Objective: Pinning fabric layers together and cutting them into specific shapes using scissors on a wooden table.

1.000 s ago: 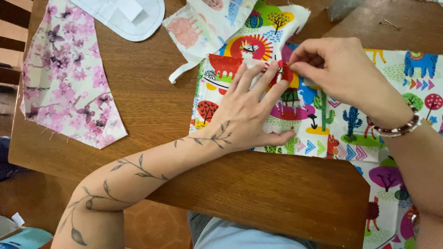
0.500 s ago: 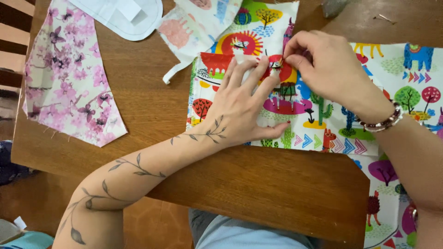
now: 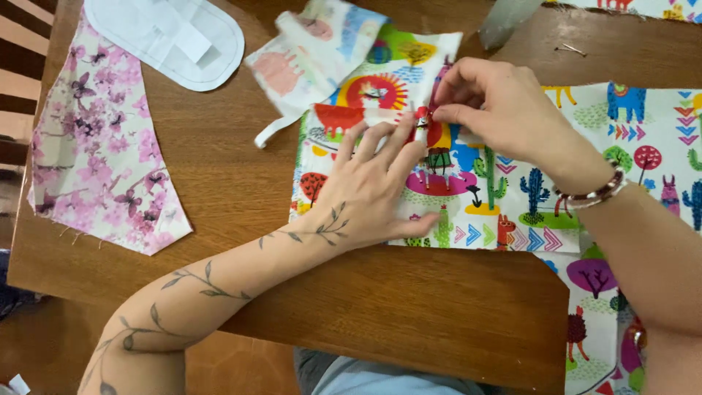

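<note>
Nearest to me is the edge of the wooden table (image 3: pixel 409 314), and over it my left forearm, marked with a leafy vine tattoo, reaches up and to the right; my left hand (image 3: pixel 369 194) lies flat with the fingers spread wide, pressing down on a bright printed cloth (image 3: pixel 512 212) patterned with cacti, llamas and arrows; it grips nothing, it only pins the cloth to the table; just beyond its fingertips, touching them, is a small red clip (image 3: pixel 422 124) on the fold of the cloth, and its short length stands roughly upright, running away from me; my right hand (image 3: pixel 497 110) comes in from the right, a beaded bracelet (image 3: pixel 596 196) on the wrist, with thumb and first fingers pinched narrow right at that clip, so the right hand is the one on it and the left lies just below and to the left of it; whether the fingers are squeezing the clip itself or the cloth beside it I cannot tell; farther off, to the left, a piece of pink flowered cloth (image 3: pixel 102 168) lies well apart; at the far edge sits a white oval pad shape (image 3: pixel 164 36), and near the far right two pins (image 3: pixel 569 50) lie on bare wood.
</note>
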